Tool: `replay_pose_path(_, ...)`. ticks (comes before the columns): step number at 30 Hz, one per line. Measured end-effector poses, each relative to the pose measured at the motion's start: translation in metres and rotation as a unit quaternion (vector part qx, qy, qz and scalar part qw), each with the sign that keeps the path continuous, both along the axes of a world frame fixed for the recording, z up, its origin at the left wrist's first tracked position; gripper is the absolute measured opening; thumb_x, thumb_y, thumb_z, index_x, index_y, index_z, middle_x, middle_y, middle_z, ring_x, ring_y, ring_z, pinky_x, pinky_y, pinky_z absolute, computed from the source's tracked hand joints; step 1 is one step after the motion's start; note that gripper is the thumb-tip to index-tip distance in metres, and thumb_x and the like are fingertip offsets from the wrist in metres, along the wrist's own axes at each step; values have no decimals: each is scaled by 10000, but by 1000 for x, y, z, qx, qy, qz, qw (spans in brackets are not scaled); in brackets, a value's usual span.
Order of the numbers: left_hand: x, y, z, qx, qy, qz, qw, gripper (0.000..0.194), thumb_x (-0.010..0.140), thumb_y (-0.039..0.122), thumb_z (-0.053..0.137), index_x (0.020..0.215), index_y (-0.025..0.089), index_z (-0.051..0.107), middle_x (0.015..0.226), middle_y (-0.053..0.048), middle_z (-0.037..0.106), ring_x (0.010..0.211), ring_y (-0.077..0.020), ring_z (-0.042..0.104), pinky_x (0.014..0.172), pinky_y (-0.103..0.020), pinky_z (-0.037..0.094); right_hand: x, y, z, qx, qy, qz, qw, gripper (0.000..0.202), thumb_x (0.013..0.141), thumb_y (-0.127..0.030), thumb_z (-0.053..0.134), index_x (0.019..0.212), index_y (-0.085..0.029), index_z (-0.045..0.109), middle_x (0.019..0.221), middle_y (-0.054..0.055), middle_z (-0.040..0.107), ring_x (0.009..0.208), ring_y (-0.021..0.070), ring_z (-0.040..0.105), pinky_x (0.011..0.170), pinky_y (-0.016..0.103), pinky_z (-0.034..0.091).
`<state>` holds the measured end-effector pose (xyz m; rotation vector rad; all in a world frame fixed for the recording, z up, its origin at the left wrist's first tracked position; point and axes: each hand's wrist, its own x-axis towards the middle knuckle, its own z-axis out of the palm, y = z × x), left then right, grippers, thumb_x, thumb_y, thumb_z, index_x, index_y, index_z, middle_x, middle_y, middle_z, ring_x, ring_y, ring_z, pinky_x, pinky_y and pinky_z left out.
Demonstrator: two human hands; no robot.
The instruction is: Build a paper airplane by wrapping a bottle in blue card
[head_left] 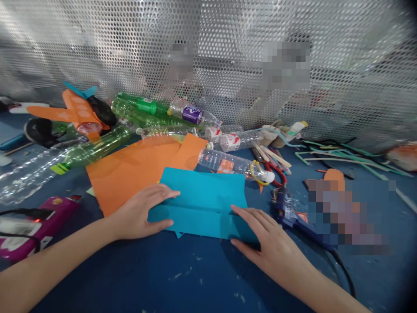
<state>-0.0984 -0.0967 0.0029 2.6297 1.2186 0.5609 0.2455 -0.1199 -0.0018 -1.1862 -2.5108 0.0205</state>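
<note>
A sheet of bright blue paper (pixel 205 191) lies in front of me on the blue table, with a crease or folded edge running across it. At its left end rests my left hand (pixel 140 213), fingers stretched and thumb apart near the lower edge. My right hand (pixel 265 237) touches the right end, its fingers spread over the paper and the thumb at the near edge. Larger orange paper (pixel 130 169) lies partly beneath the blue sheet and behind my left hand.
A blue glue gun (pixel 299 226) lies right, near scissors with red handles (pixel 276 174). Several plastic bottles (pixel 241 163) lie behind the paper. A magenta power strip (pixel 55 221) sits left, beside an orange paper-and-bottle model (pixel 80 111). Perforated metal (pixel 228 78) stands behind.
</note>
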Motion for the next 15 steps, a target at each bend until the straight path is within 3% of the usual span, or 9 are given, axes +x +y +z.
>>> replay_pose_path(3,-1,-4,-9,21,20,-6,1000,675,834,566,594,1408,273,391,1204,-89,633,1204,-306,529,979,-463,468,-4,-3,4,10,5,2,1000,499,870,-273,599,1336,-148,472,1040,128,661,946,266,643,780,447,587)
replay_pose_path(6,2,-12,-17,61,23,27,997,638,814,624,577,1356,301,479,1236,-92,616,1169,-325,556,938,-450,492,-8,-6,10,15,44,10,999,251,879,-207,586,1128,-185,602,930,85,644,859,228,631,758,391,571)
replay_pose_path(8,1,-15,-21,63,-23,45,997,571,826,620,559,1312,324,526,1239,-81,623,1165,-331,560,920,-438,502,-8,-6,13,12,73,19,997,114,906,-166,536,965,-209,624,894,60,635,808,194,616,725,335,551)
replay_pose_path(10,-3,-12,-22,35,-145,78,986,599,816,644,531,1320,320,518,1213,-81,639,1162,-340,560,907,-423,510,-4,-5,15,16,99,38,994,137,923,-126,494,928,-212,600,900,53,648,799,176,613,708,297,531)
replay_pose_path(13,-17,6,-20,-48,-380,128,915,559,758,706,461,1170,360,612,1150,-46,680,1129,-356,582,958,-456,494,4,-4,18,36,150,64,986,165,919,-96,482,1003,-215,559,939,57,675,823,179,626,720,284,517)
replay_pose_path(14,-21,13,-20,-86,-422,173,886,544,711,730,507,1106,381,639,1043,-34,718,1110,-365,594,944,-461,510,7,-4,19,37,181,54,981,163,917,-104,491,1013,-222,552,924,49,677,806,175,627,707,276,512)
replay_pose_path(15,-24,21,-19,-133,-447,197,862,614,690,764,497,1169,395,607,997,-40,733,1172,-392,552,944,-497,512,9,-4,21,28,225,29,974,140,920,-126,501,999,-231,550,880,33,670,765,165,621,675,262,504)
